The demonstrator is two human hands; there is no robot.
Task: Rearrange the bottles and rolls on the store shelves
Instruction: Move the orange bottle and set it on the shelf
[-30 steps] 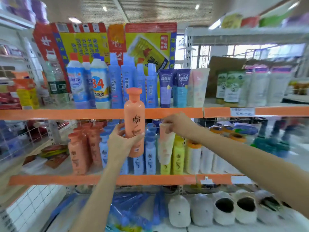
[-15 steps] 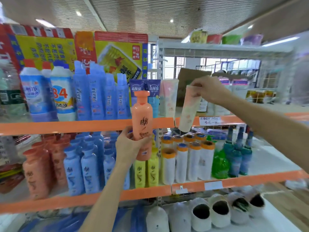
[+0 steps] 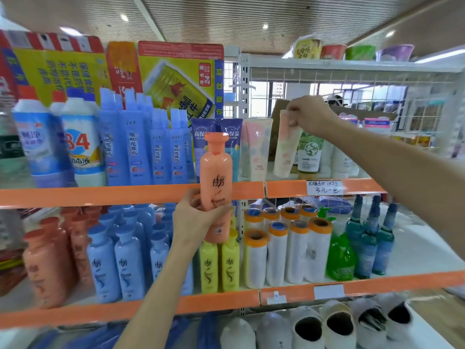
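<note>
While an orange bottle (image 3: 216,182) is gripped upright at frame centre by the left hand (image 3: 195,220), a pale tube (image 3: 286,143) is pinched at its top by the right hand (image 3: 310,117), upper right, above the orange shelf edge (image 3: 324,188).

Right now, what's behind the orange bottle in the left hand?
Behind the orange bottle: a dark blue tube and the orange shelf edge. What its lower half and the left hand cover stays hidden.

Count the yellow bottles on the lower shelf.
2: the left yellow bottle and the right yellow bottle stand side by side at the shelf front, below the held orange bottle. More may hide behind them.
</note>
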